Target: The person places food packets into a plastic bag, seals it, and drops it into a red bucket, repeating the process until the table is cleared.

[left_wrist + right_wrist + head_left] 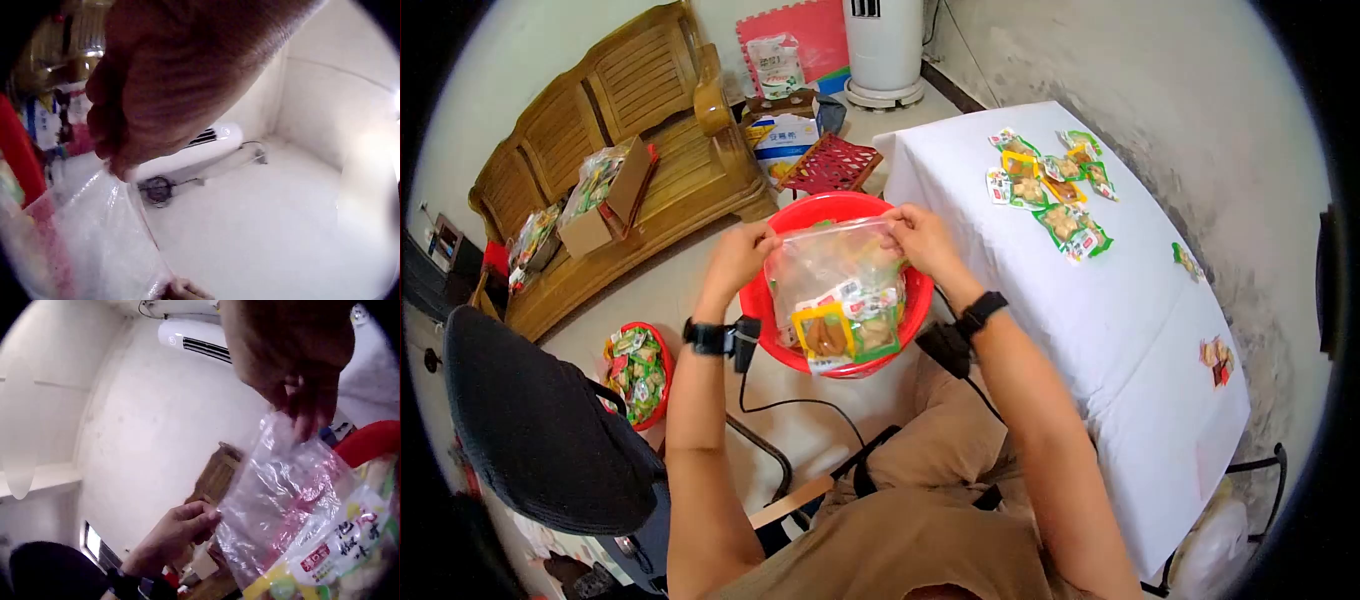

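A clear plastic bag (825, 262) is stretched between both hands by its top edge. The left hand (745, 258) pinches its left corner, and the right hand (925, 245) grips the right corner. Several small snack packets sit in the lower part of the bag, among them a yellow-framed packet (825, 338) with brown pieces and a green-edged packet (876, 333). The bag hangs over a red basin (916, 318). In the right wrist view, a white label with red and dark print (340, 540) shows low on the bag, and the right fingers (306, 419) hold its edge.
To the right, a white-covered table (1050, 330) bears a group of snack packets (1040, 185) and a small reddish pile (1217, 361). A smaller red basket (666, 375) of packets stands at lower left. Behind are a wooden bench (640, 95) with an open carton (595, 232) and a red stool (832, 163).
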`<state>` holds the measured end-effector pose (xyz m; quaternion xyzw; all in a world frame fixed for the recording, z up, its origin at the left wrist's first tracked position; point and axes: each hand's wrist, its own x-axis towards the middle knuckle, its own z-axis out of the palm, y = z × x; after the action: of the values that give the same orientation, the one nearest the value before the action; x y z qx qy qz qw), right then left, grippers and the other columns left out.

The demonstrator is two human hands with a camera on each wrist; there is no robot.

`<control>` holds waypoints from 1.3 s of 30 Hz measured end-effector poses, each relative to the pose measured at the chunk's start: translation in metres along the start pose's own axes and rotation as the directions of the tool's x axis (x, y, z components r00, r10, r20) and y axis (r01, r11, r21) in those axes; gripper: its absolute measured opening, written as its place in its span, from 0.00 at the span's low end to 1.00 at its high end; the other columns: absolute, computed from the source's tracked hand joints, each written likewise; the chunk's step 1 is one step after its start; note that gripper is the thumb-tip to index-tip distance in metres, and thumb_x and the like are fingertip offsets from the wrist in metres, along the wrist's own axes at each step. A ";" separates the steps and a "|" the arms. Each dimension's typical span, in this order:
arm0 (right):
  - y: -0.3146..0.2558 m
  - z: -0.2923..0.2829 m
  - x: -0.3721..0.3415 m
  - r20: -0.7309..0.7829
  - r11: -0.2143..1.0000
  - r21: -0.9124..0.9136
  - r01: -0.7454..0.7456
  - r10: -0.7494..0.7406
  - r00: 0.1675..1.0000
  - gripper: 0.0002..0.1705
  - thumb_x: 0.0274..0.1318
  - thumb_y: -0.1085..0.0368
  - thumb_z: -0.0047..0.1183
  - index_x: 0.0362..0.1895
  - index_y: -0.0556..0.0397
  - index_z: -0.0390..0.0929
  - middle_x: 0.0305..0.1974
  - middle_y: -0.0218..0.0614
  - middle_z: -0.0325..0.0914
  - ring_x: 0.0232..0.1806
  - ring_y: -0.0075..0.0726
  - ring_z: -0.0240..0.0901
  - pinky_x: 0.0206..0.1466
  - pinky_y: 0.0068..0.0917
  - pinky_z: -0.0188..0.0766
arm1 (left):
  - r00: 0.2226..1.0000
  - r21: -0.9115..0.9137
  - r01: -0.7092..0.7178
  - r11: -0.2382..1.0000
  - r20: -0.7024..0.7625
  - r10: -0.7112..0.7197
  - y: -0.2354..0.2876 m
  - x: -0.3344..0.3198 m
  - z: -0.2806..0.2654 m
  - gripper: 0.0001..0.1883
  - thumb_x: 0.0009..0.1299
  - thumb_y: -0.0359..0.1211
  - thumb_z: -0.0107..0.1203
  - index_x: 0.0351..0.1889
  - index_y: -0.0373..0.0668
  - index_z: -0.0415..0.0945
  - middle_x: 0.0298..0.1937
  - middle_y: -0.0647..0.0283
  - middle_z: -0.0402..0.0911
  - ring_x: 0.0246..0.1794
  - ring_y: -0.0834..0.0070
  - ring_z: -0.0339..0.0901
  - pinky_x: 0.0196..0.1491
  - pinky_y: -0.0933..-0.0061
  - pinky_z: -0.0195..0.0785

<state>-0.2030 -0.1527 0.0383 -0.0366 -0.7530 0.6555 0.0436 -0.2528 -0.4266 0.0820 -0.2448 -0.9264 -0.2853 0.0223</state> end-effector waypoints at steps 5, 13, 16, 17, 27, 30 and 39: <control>0.054 0.000 -0.009 -0.044 0.919 -0.393 0.043 -0.066 0.997 0.20 0.52 0.66 0.52 0.50 0.57 0.70 0.40 0.38 0.76 0.40 0.31 0.73 0.44 0.27 0.69 | 0.979 0.356 -0.057 0.933 -0.163 0.122 -0.031 -0.002 0.075 0.14 0.56 0.27 0.53 0.42 0.42 0.75 0.44 0.53 0.73 0.47 0.56 0.71 0.45 0.60 0.67; 0.100 -0.016 -0.069 0.389 0.764 -0.539 0.354 -0.147 0.909 0.17 0.55 0.56 0.48 0.41 0.53 0.76 0.40 0.44 0.75 0.44 0.46 0.71 0.50 0.38 0.66 | 0.950 0.241 -0.293 0.925 0.183 0.253 -0.022 -0.041 0.142 0.40 0.53 0.47 0.62 0.62 0.42 0.60 0.66 0.44 0.55 0.68 0.44 0.46 0.65 0.46 0.43; 0.061 -0.039 -0.099 0.337 0.844 -0.486 0.228 -0.059 0.939 0.17 0.56 0.55 0.48 0.42 0.54 0.76 0.41 0.45 0.74 0.45 0.47 0.69 0.50 0.37 0.65 | 0.910 0.242 -0.263 0.934 0.385 0.156 -0.029 -0.034 0.151 0.47 0.51 0.52 0.63 0.65 0.40 0.55 0.68 0.39 0.48 0.68 0.41 0.43 0.67 0.46 0.38; 0.073 -0.048 -0.106 0.310 0.845 -0.444 0.300 -0.169 0.936 0.17 0.56 0.56 0.48 0.42 0.55 0.75 0.42 0.46 0.74 0.45 0.47 0.69 0.50 0.36 0.66 | 0.913 0.265 -0.303 0.916 0.356 0.199 -0.056 -0.035 0.167 0.49 0.50 0.51 0.64 0.67 0.43 0.52 0.69 0.40 0.47 0.69 0.42 0.41 0.67 0.46 0.38; -0.008 -0.241 -0.305 -0.434 0.817 -0.560 -0.135 -0.150 0.889 0.19 0.50 0.59 0.51 0.45 0.56 0.74 0.41 0.46 0.76 0.43 0.46 0.73 0.47 0.36 0.69 | 0.872 0.116 -0.213 0.970 0.470 0.136 0.016 -0.003 0.121 0.35 0.56 0.36 0.58 0.62 0.35 0.59 0.66 0.43 0.55 0.67 0.51 0.52 0.65 0.63 0.50; 0.014 -0.319 -0.399 -0.768 0.577 -0.584 -0.571 -0.165 0.619 0.20 0.45 0.60 0.58 0.44 0.53 0.76 0.41 0.42 0.77 0.42 0.43 0.74 0.46 0.33 0.70 | 0.793 -0.101 -0.351 0.931 0.496 0.354 0.099 -0.007 0.109 0.32 0.58 0.31 0.56 0.62 0.35 0.60 0.63 0.47 0.62 0.64 0.55 0.60 0.63 0.66 0.53; 0.079 -0.415 -0.575 -0.921 0.159 -0.359 -0.920 -0.218 0.322 0.13 0.43 0.66 0.51 0.37 0.49 0.77 0.38 0.44 0.73 0.43 0.48 0.71 0.41 0.40 0.71 | 0.372 -0.631 -0.548 0.549 0.405 0.835 0.317 -0.037 0.111 0.25 0.59 0.30 0.56 0.56 0.35 0.68 0.52 0.49 0.74 0.54 0.58 0.71 0.56 0.69 0.60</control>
<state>0.4156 0.2025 0.0066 -0.6006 -0.7771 -0.0579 0.1789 -0.0615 -0.1562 0.1464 -0.7023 -0.5899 -0.3173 -0.2411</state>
